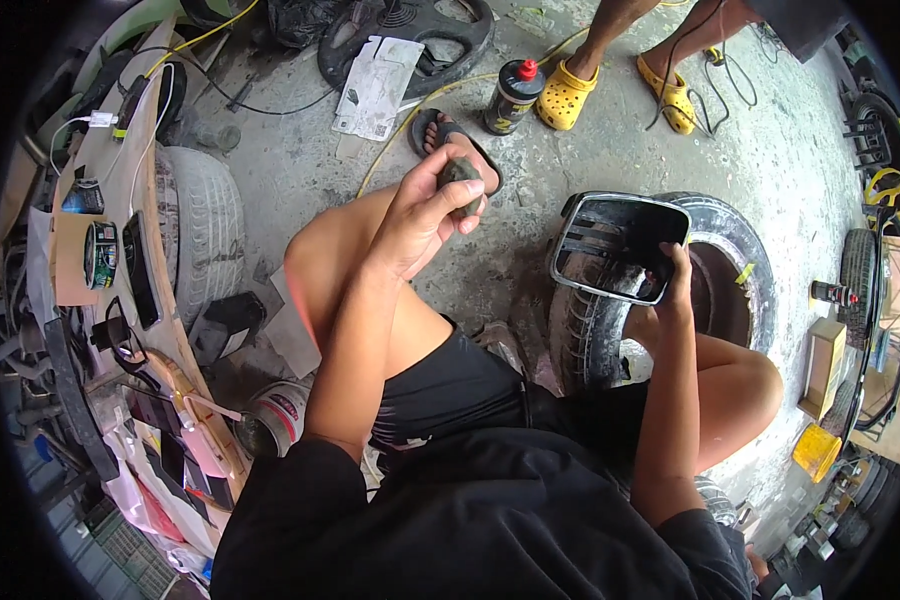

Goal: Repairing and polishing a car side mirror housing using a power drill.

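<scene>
My left hand point(415, 215) is raised above my left knee, its fingers closed around a dark grey-green lump point(461, 186). The lump's material is hard to make out. My right hand point(678, 277) grips the right rim of a black side-mirror housing point(625, 290), a hollow shell with rounded corners and an open front. Inside the shell, dark ribs show at its left. Behind and below the housing stands a worn tyre point(585, 340) between my legs, and the housing seems to rest against it, though contact is partly hidden. Part of my right fingers is hidden inside the shell.
A black bottle with a red cap point(515, 98) stands ahead, beside another person's yellow clogs point(568, 98). A cardboard piece point(378, 88) lies on a black round base point(460, 60). At left are a pale tyre point(210, 230), a can point(275, 412) and a cluttered bench point(160, 250). A yellow cable crosses the floor.
</scene>
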Demonstrator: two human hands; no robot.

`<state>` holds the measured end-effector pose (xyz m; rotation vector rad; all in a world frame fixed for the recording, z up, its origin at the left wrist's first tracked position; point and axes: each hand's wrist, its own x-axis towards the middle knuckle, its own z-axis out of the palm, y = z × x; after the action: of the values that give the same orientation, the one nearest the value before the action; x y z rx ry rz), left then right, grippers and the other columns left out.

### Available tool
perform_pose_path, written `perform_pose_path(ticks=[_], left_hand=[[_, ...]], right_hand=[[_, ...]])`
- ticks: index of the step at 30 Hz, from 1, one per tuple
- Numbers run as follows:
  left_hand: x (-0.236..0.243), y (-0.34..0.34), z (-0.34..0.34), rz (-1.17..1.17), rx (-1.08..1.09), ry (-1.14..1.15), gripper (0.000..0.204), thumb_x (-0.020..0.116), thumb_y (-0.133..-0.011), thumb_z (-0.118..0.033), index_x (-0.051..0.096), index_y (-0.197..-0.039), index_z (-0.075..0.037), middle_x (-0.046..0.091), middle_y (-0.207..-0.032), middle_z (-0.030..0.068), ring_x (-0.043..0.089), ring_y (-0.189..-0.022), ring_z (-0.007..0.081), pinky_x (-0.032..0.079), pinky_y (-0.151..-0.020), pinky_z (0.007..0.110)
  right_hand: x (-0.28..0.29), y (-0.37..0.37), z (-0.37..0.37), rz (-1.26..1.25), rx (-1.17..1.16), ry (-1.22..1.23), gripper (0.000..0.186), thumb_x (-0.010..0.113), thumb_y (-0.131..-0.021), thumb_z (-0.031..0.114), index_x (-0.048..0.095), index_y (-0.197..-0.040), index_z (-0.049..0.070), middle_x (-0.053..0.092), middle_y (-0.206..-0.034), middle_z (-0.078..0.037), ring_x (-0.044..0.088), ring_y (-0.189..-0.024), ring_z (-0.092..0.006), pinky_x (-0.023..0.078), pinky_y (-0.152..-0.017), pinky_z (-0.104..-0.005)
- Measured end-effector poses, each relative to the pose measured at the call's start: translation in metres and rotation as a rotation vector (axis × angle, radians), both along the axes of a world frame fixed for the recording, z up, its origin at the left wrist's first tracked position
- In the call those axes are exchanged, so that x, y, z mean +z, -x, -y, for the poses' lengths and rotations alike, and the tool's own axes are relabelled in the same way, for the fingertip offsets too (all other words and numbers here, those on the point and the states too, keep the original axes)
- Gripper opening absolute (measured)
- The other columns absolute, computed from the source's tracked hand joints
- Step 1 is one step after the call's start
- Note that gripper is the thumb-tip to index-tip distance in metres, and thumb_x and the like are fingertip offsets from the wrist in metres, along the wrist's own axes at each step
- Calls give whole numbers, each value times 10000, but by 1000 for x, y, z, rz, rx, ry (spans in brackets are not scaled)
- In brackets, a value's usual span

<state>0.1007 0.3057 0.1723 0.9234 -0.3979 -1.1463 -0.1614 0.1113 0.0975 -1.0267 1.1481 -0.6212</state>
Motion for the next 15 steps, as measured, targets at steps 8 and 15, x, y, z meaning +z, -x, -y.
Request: perform_pose_path(ticks=[8, 15], left_hand=[[-6, -2, -1, -87, 45, -21, 158, 530, -849, -212, 452, -815, -79, 442, -788, 11, 457, -663, 90, 359, -513, 188], [-9, -2, -2, -9, 40, -53, 129, 550, -841, -162, 451, -808, -86, 429, -752, -1, 429, -644, 76, 354, -544, 183]], right_hand=[[3, -6, -4, 11, -54, -9, 374, 554, -708, 361, 469, -1004, 149, 499, -812, 5, 474, -684, -88, 376, -552, -210], [-11, 3, 2, -5, -18, 11, 385, 555, -698, 345, 465, -1011, 140, 503, -812, 9, 480, -686, -84, 374, -552, -207]])
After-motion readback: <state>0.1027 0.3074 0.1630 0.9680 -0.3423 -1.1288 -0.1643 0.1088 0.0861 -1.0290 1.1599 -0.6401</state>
